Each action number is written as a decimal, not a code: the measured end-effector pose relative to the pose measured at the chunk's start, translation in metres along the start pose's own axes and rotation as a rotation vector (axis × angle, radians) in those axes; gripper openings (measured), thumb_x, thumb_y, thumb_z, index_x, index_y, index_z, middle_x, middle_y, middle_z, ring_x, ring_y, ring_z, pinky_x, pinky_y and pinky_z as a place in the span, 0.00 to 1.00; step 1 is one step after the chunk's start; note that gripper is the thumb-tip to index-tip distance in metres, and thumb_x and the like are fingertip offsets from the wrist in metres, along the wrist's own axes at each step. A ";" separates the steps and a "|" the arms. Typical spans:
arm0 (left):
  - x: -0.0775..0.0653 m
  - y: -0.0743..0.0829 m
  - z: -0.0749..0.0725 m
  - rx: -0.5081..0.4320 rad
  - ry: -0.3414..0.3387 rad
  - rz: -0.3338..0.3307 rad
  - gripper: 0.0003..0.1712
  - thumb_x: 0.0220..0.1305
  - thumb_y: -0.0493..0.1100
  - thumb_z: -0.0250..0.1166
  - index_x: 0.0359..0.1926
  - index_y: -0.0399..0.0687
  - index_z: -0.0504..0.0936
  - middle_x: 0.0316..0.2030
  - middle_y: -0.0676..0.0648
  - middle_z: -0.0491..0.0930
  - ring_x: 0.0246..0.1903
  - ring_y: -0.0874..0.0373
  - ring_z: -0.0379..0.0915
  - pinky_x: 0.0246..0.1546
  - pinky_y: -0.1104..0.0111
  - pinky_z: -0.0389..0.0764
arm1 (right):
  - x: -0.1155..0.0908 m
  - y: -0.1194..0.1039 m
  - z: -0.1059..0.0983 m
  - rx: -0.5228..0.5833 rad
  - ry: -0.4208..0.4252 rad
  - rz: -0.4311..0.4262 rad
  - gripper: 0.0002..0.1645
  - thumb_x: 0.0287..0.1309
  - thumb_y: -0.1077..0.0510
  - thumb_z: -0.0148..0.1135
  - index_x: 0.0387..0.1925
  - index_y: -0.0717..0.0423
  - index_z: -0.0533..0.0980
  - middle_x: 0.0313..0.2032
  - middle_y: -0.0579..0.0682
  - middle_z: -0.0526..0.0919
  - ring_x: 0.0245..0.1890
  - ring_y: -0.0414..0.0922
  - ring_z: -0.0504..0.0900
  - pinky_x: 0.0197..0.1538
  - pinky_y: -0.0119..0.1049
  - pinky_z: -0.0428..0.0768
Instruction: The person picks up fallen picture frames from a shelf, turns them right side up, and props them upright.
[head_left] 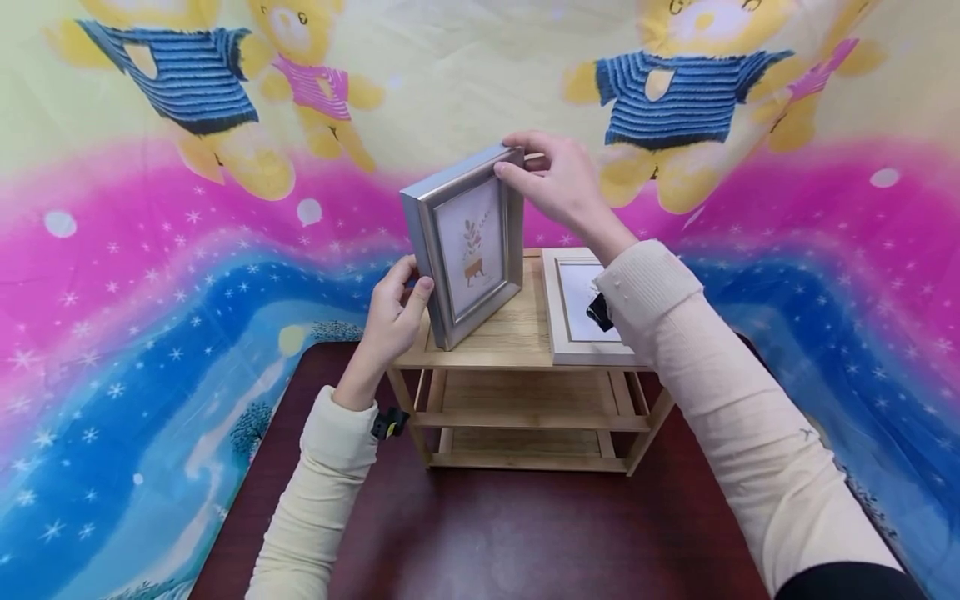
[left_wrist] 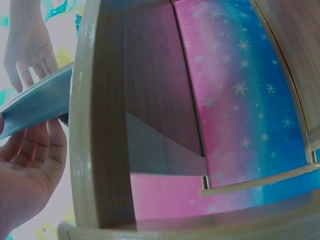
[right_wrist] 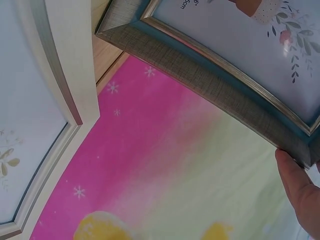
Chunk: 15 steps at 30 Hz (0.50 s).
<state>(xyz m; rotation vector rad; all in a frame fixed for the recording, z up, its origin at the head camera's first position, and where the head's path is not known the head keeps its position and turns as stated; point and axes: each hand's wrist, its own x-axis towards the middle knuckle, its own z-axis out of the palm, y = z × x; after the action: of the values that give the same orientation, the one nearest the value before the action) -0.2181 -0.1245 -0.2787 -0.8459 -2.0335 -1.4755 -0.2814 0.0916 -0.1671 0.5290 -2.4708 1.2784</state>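
Silver picture frame [head_left: 471, 246] is being held upright at the wooden shelf's left end [head_left: 517, 337]; your left hand [head_left: 395, 312] is pinching its side, your right hand [head_left: 558, 179] its top corner; likely stiff, breakable, its rim is offering safest hold

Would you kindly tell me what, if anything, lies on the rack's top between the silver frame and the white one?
Nothing lies there: the head view shows only bare wood of the rack between the silver frame and the white frame.
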 end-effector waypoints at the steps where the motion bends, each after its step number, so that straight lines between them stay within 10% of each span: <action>1: 0.000 -0.003 0.001 0.012 0.003 0.013 0.13 0.64 0.26 0.47 0.48 0.23 0.69 0.37 0.33 0.73 0.39 0.49 0.72 0.39 0.71 0.75 | 0.001 0.000 0.000 -0.003 -0.004 0.009 0.26 0.56 0.46 0.58 0.55 0.49 0.73 0.54 0.48 0.75 0.51 0.44 0.76 0.52 0.33 0.73; 15: -0.001 -0.008 0.017 0.134 0.094 0.181 0.24 0.68 0.48 0.47 0.49 0.29 0.72 0.36 0.36 0.73 0.33 0.51 0.73 0.29 0.64 0.78 | 0.004 0.000 -0.002 0.031 -0.042 -0.009 0.31 0.56 0.37 0.54 0.57 0.48 0.72 0.55 0.45 0.74 0.51 0.39 0.75 0.52 0.30 0.71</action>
<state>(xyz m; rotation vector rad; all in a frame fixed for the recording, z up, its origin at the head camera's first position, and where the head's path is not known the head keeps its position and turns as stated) -0.2234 -0.1098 -0.2898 -0.8642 -1.9092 -1.2424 -0.2844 0.0931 -0.1643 0.5800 -2.4834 1.3171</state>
